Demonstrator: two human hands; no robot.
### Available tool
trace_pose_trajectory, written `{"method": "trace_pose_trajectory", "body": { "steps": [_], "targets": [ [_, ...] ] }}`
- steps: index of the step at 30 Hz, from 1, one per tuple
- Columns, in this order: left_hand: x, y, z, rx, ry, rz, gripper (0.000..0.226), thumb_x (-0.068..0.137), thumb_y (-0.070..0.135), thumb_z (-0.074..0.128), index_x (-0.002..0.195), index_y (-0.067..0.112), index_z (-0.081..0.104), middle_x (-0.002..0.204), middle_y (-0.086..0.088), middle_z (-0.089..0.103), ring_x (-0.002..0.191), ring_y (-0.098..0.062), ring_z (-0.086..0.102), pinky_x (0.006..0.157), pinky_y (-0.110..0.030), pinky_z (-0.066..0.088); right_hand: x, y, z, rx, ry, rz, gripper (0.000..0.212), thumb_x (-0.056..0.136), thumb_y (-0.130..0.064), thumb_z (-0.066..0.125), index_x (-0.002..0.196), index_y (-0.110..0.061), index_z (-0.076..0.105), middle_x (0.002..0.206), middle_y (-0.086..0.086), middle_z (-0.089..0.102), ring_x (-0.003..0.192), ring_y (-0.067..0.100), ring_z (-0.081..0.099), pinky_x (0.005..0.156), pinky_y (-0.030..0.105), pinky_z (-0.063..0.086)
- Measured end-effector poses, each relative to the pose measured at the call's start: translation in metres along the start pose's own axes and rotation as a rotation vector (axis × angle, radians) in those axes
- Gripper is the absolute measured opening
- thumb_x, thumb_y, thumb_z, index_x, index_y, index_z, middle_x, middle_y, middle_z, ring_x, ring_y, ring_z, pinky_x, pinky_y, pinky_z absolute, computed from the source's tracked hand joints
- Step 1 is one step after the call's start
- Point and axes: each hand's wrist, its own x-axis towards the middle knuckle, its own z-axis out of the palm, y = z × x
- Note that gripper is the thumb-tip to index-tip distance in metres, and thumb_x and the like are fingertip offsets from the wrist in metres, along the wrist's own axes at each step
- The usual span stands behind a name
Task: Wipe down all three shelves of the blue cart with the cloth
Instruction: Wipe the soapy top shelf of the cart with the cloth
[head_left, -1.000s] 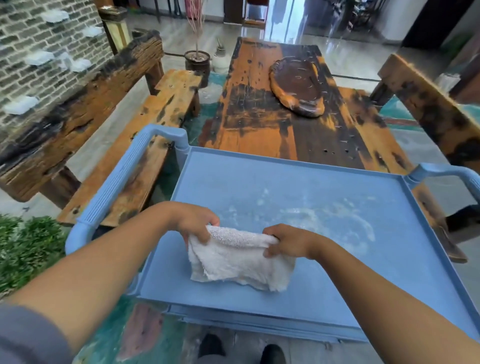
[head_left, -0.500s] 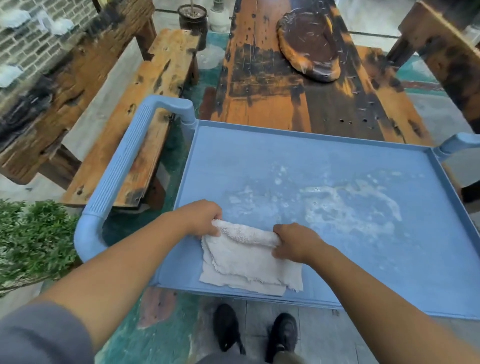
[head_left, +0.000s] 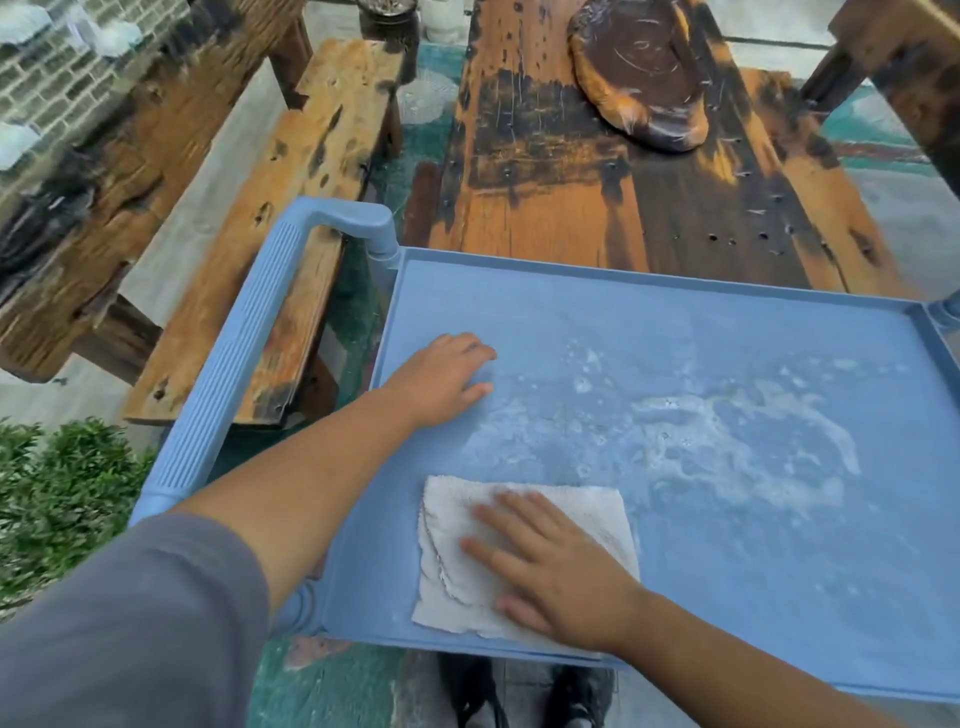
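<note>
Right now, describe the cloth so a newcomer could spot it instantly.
Find the blue cart's top shelf, in front of the weathered wooden table. At its near left corner, under the flat right hand, lies the folded white cloth. It is the only loose, textured white item there; the other white is smeared residue.

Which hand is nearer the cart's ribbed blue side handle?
Left. The left hand lies flat on the blue top shelf near the ribbed blue side handle; the right hand presses the white cloth farther away.
</note>
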Motion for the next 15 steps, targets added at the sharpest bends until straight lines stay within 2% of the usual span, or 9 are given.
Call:
{"method": "trace_pose_trajectory", "body": {
  "steps": [3, 6, 9, 13, 15],
  "targets": [
    [0.022, -0.011, 0.002, 0.065, -0.018, 0.012, 0.055, 0.102, 0.042, 0.043, 0.153, 0.025, 0.031, 0.163, -0.004, 0.021, 0.148, -0.026, 0.021, 0.116, -0.048, 0.027, 0.007, 0.003, 0.009, 0.003, -0.095, -0.128, 0.059, 0.103, -0.054, 0.038, 0.156, -0.03, 0.032, 0.165, 0.004, 0.023, 0.153, 0.034, 0.017, 0.117, 0.058, 0.028],
    [0.039, -0.022, 0.007, 0.153, -0.056, 0.071, 0.057, 0.103, 0.049, 0.034, 0.156, 0.034, 0.02, 0.167, 0.004, 0.005, 0.153, -0.022, 0.004, 0.122, -0.053, 0.011, 0.01, 0.013, 0.011, 0.044, -0.131, -0.176, 0.057, 0.105, -0.056, 0.028, 0.157, -0.034, 0.025, 0.168, -0.002, 0.015, 0.155, 0.028, 0.004, 0.12, 0.059, 0.019],
    [0.057, -0.031, 0.01, 0.221, -0.066, 0.171, 0.058, 0.103, 0.054, 0.026, 0.157, 0.04, 0.009, 0.167, 0.007, -0.005, 0.154, -0.02, -0.006, 0.122, -0.053, 0.0, 0.011, 0.023, 0.01, 0.061, -0.091, -0.197, 0.054, 0.106, -0.049, 0.028, 0.158, -0.033, 0.024, 0.168, -0.003, 0.016, 0.156, 0.026, 0.005, 0.122, 0.054, 0.019],
    [0.089, -0.037, 0.011, 0.287, -0.082, 0.323, 0.06, 0.102, 0.057, 0.021, 0.157, 0.041, 0.002, 0.167, 0.009, -0.009, 0.153, -0.021, -0.008, 0.122, -0.053, -0.001, 0.011, 0.027, 0.017, 0.026, -0.088, -0.224, 0.056, 0.104, -0.05, 0.032, 0.158, -0.035, 0.023, 0.168, -0.003, 0.013, 0.155, 0.028, 0.006, 0.12, 0.056, 0.024],
    [0.101, -0.038, 0.009, 0.31, -0.084, 0.379, 0.061, 0.101, 0.059, 0.022, 0.156, 0.042, 0.001, 0.167, 0.009, -0.008, 0.154, -0.02, -0.007, 0.122, -0.053, -0.002, 0.01, 0.025, 0.022, 0.001, -0.079, -0.25, 0.058, 0.105, -0.051, 0.032, 0.159, -0.035, 0.02, 0.169, -0.005, 0.01, 0.155, 0.029, 0.005, 0.121, 0.056, 0.02]
  ]
}}
